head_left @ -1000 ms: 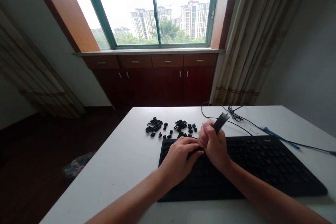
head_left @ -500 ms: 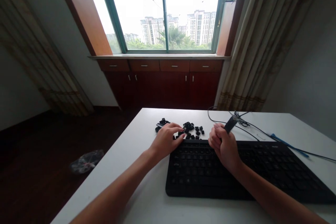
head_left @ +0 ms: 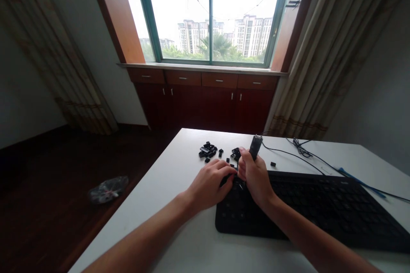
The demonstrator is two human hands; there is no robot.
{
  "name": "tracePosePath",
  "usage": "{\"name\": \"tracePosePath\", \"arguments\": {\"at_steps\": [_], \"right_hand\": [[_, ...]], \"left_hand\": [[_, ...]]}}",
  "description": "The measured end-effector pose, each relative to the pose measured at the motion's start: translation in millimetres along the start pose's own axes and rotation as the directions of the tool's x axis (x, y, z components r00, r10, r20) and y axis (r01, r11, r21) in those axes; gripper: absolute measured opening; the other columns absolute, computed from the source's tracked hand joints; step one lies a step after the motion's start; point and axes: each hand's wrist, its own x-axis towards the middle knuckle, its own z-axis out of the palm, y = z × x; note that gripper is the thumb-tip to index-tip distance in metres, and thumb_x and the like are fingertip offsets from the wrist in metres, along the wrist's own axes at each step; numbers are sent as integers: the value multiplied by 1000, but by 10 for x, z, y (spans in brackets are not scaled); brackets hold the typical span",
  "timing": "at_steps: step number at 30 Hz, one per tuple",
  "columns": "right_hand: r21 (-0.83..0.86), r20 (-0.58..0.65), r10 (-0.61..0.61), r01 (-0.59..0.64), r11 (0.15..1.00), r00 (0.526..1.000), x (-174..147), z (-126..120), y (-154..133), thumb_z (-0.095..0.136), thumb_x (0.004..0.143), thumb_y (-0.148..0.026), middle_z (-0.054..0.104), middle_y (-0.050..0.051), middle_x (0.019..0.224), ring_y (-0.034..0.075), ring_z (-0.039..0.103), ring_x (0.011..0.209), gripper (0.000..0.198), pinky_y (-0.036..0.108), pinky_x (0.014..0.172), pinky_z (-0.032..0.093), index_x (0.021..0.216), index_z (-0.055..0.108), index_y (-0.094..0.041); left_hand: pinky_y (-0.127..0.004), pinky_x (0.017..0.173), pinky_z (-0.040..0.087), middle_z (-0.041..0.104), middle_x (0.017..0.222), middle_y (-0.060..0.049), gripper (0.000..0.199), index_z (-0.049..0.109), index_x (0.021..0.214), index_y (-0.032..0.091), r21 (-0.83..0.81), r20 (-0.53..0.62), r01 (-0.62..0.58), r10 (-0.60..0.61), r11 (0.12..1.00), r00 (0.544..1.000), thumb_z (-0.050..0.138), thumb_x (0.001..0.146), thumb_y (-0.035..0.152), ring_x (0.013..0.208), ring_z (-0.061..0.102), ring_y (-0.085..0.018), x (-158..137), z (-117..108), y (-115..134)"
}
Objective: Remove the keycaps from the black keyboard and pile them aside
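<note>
White tabletop (head_left: 153, 196): L hand (head_left: 209, 184), grip unclear, back from loose blk plastic keycaps (head_left: 208, 150) to long blk keyboard (head_left: 307, 204), rejoining R hand (head_left: 256, 179) gripping dark bar-like tool (head_left: 255, 147).

Daylight entered through a green-framed window (head_left: 210, 17) above red-brown cabinets (head_left: 202, 108); patterned curtains (head_left: 307, 72) hung on both sides; the floor (head_left: 48, 187) was dark.

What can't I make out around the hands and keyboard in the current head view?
All in the head view:
Tool: middle hidden by the right hand.
Left hand: whether it pinches anything is too small to tell.
Loose keys: some possibly hidden behind the right hand.
Keyboard: right end cut off by the picture's edge; markings too dark.
</note>
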Motion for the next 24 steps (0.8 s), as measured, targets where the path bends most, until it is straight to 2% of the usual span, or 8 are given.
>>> {"name": "tracePosePath", "arguments": {"at_steps": [6,10,13,15,20,24], "right_hand": [[-50,-72,-23,19,999,997,15,43,105,72,84,-47,33,-9,50,6,29,41,48,20,38,29,58,40,-22],[-77,-109,-20,12,997,994,11,48,153,71,84,-45,35,-8,50,7,30,41,46,20,37,27,59,41,-22],[-77,-111,-7,-2,997,994,10,76,192,70,85,-43,35,-8,49,7,29,40,43,21,36,24,60,42,-22],[-55,-91,-23,18,998,996,-8,93,202,69,85,-42,33,-9,49,6,27,40,44,21,36,23,60,40,-23],[17,70,-131,130,991,989,-114,104,162,69,88,-39,36,-9,49,6,28,41,44,22,39,24,61,39,-23],[102,52,-174,168,981,983,-140,106,146,69,90,-36,34,-9,50,6,27,42,43,21,40,25,61,38,-22]], "left_hand": [[-41,90,55,71,104,-7,30,64,119,20,-109,-81,67,-76,992,994,51,94,12,99,62,-24,-119,47,20],[-42,97,55,71,117,-6,27,70,115,23,-142,-39,38,-44,989,998,52,96,14,109,60,-25,-209,22,71],[-43,100,55,69,126,-7,27,69,120,22,-127,6,46,-46,991,999,55,97,18,115,58,-27,-232,-8,132],[-45,101,55,69,128,-8,28,69,122,21,-115,28,49,-46,992,999,56,96,19,116,57,-28,-232,-23,162],[-46,101,54,71,126,-5,24,73,113,23,-102,51,14,-9,995,999,56,97,19,110,59,-28,-229,-38,165],[-46,98,55,73,125,-3,23,75,112,26,-118,25,20,-17,993,1000,56,99,21,109,61,-27,-233,-8,138]]}}
